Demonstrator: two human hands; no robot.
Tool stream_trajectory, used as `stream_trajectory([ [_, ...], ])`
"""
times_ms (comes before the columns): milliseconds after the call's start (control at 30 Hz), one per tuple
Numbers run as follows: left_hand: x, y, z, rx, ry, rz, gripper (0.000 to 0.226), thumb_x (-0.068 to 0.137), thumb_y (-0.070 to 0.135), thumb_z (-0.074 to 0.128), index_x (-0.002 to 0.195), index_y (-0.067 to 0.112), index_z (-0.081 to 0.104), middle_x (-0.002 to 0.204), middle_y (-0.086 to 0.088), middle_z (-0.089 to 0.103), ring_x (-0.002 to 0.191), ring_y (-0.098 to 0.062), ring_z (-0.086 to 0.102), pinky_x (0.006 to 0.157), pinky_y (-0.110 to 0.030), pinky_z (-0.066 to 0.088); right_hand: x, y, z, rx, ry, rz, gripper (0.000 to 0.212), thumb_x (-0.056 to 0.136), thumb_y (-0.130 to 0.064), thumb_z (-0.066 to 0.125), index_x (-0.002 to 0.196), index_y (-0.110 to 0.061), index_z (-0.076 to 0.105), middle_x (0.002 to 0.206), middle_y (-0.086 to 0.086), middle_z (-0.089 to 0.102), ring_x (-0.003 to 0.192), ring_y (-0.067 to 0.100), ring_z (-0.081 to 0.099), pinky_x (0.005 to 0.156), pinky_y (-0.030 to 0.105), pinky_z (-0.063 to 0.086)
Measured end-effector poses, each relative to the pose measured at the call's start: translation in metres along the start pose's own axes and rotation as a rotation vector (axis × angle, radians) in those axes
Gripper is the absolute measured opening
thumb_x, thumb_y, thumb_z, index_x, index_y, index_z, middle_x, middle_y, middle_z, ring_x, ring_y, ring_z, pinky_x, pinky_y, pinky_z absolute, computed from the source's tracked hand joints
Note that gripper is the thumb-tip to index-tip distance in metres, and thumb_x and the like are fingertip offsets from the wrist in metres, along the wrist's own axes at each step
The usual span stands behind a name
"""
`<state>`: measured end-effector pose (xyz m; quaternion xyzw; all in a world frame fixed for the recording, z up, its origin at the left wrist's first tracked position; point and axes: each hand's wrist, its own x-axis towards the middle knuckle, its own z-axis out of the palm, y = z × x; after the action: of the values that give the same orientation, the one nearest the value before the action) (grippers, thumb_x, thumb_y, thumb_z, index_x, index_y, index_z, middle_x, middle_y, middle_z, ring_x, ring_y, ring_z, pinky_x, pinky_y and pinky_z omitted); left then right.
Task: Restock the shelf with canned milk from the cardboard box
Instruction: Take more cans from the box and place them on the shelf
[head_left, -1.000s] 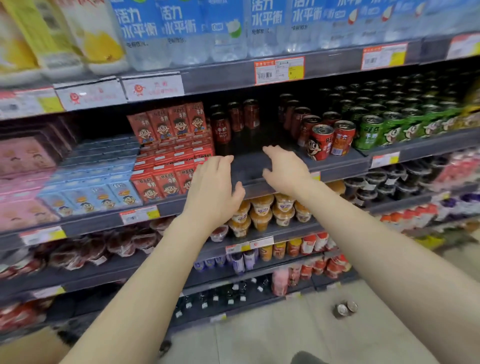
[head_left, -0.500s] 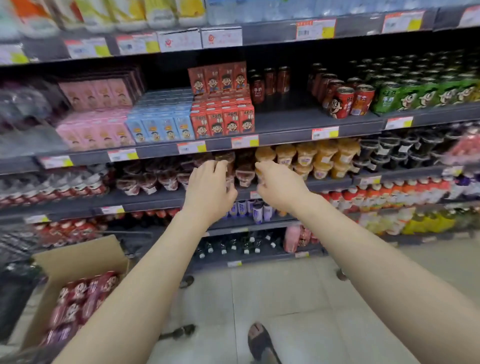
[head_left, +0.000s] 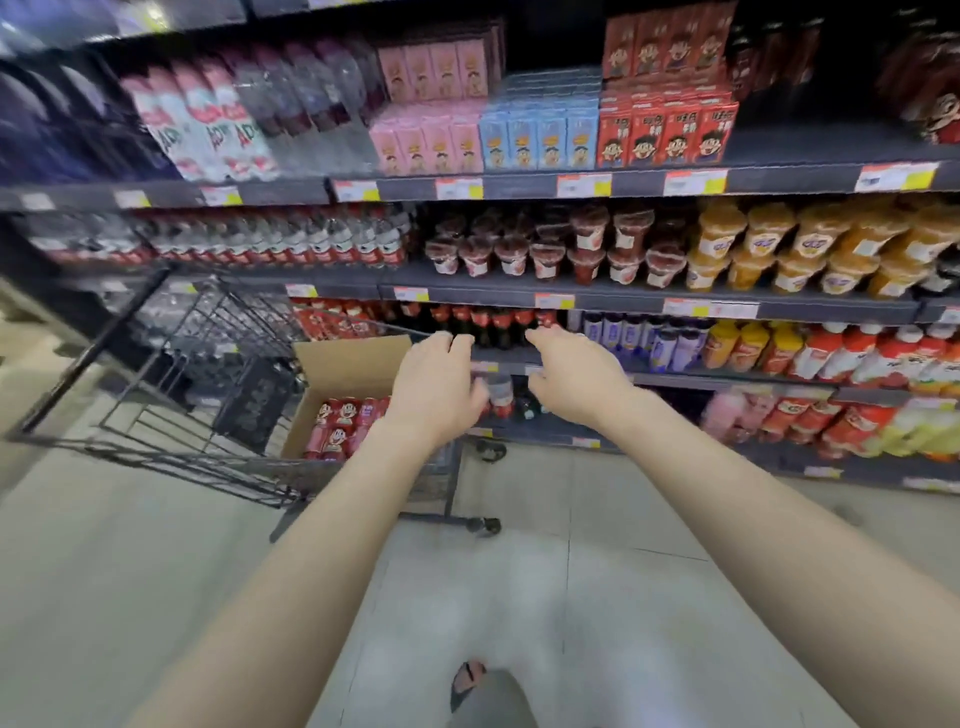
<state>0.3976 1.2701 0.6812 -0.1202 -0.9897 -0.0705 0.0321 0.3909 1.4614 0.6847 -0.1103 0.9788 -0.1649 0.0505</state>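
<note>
Both hands were empty in the head view, fingers loosely spread, the left hand (head_left: 436, 384) at 9 o'clock of the right hand (head_left: 571, 376). Milk cans (head_left: 340, 418) stood in the cardboard box (head_left: 353, 364) inside the cart (head_left: 208, 332), at 8 o'clock from the left hand. The sound move looked to be reaching there and wrapping one upright can per hand.

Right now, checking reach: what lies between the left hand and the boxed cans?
Nothing: the head view shows the left hand directly beside the cans in the box.
</note>
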Motion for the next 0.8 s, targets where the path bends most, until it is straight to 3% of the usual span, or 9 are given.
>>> stream_trajectory([
  [100,-0.026,-0.048,-0.001,0.013,-0.021,-0.073,0.049,0.096,0.032,0.058,0.139,0.010,0.054,0.130,-0.014,0.059,0.117,-0.035,0.058,0.098,-0.043,0.047,0.011,-0.047,0.024,-0.003,-0.063,-0.063,0.049,0.097,-0.020,0.052,0.145,-0.012,0.045,0.149,0.010,0.047,0.136,0.031,0.046,0.100,0.046,0.048],
  [267,-0.062,-0.140,0.000,0.050,-0.061,-0.177,0.051,0.094,0.034,0.057,0.139,0.012,0.053,0.130,-0.014,0.059,0.115,-0.037,0.060,0.096,-0.045,0.050,0.045,-0.128,0.072,-0.003,-0.133,-0.115,0.045,0.093,-0.022,0.052,0.138,-0.014,0.050,0.142,0.013,0.052,0.126,0.036,0.054,0.094,0.049,0.052],
  [400,-0.081,-0.228,0.005,0.073,-0.082,-0.242,0.051,0.092,0.035,0.058,0.138,0.012,0.054,0.129,-0.013,0.059,0.117,-0.037,0.059,0.098,-0.045,0.049,0.081,-0.201,0.118,-0.008,-0.156,-0.150,0.057,0.095,-0.021,0.050,0.151,-0.017,0.041,0.150,0.011,0.049,0.128,0.032,0.056,0.090,0.042,0.054],
  [467,-0.086,-0.269,0.008,0.065,-0.103,-0.256,0.047,0.094,0.035,0.056,0.135,0.012,0.055,0.126,-0.014,0.059,0.117,-0.037,0.058,0.099,-0.045,0.047,0.098,-0.237,0.141,-0.014,-0.191,-0.146,0.058,0.096,-0.021,0.050,0.152,-0.018,0.040,0.153,0.010,0.047,0.134,0.030,0.051,0.096,0.042,0.050],
  [600,-0.083,-0.341,0.015,0.043,-0.132,-0.274,0.038,0.098,0.036,0.050,0.124,0.009,0.056,0.120,-0.017,0.059,0.114,-0.039,0.056,0.097,-0.046,0.043,0.135,-0.299,0.184,-0.036,-0.233,-0.130,0.045,0.092,-0.021,0.051,0.136,-0.014,0.054,0.134,0.013,0.059,0.118,0.035,0.060,0.089,0.045,0.055],
  [700,-0.074,-0.382,0.026,0.046,-0.187,-0.283,0.038,0.096,0.034,0.054,0.124,0.008,0.054,0.123,-0.017,0.058,0.116,-0.039,0.056,0.100,-0.046,0.042,0.159,-0.330,0.206,-0.016,-0.236,-0.087,0.036,0.090,-0.017,0.050,0.125,-0.015,0.059,0.126,0.014,0.064,0.120,0.036,0.060,0.087,0.044,0.055],
  [800,-0.057,-0.411,0.040,0.037,-0.231,-0.276,0.037,0.094,0.030,0.055,0.125,0.010,0.052,0.125,-0.016,0.057,0.117,-0.038,0.057,0.100,-0.045,0.043,0.186,-0.341,0.224,0.013,-0.263,-0.055,0.027,0.091,-0.021,0.048,0.115,-0.015,0.060,0.114,0.013,0.067,0.103,0.038,0.065,0.078,0.043,0.055],
])
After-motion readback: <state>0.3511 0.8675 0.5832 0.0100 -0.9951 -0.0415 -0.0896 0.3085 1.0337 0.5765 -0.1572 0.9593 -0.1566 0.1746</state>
